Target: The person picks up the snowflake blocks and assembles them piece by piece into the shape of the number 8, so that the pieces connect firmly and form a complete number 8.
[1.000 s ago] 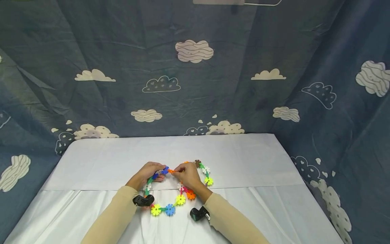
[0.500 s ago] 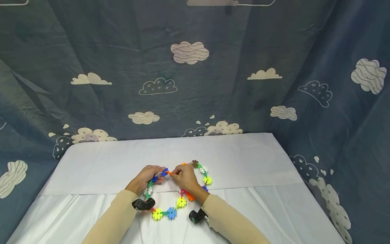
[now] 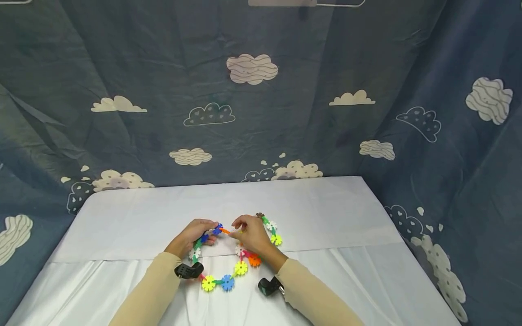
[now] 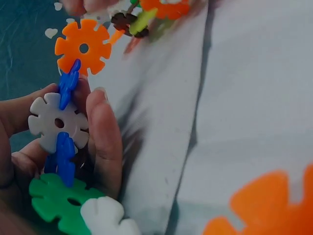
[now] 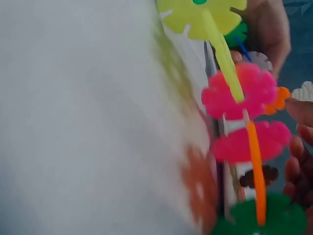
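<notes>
A chain of colourful slotted flower-shaped discs runs between and below the hands. My left hand (image 3: 193, 235) holds its left part; in the left wrist view the fingers curl around a blue disc (image 4: 68, 85), a grey disc (image 4: 54, 120) and a second blue disc (image 4: 65, 159). An orange disc (image 4: 84, 46) stands beyond the fingertips, slotted to the upper blue one. My right hand (image 3: 253, 235) is just right of that orange disc, its thumb by the edge and the index finger raised apart. Pink discs (image 5: 239, 90) hang near it in the right wrist view.
The chain's lower loop, with a yellow disc (image 3: 208, 284) and a light blue disc (image 3: 227, 282), lies on the white cloth (image 3: 310, 208). A brown disc (image 3: 259, 215) and a yellow disc (image 3: 276, 239) sit right of the hands. A dark cloud-print curtain (image 3: 277, 122) hangs behind.
The right hand pinched the orange disc earlier; now its index finger has lifted away from the thumb. The left hand keeps its hold. The head view shifts slightly.
</notes>
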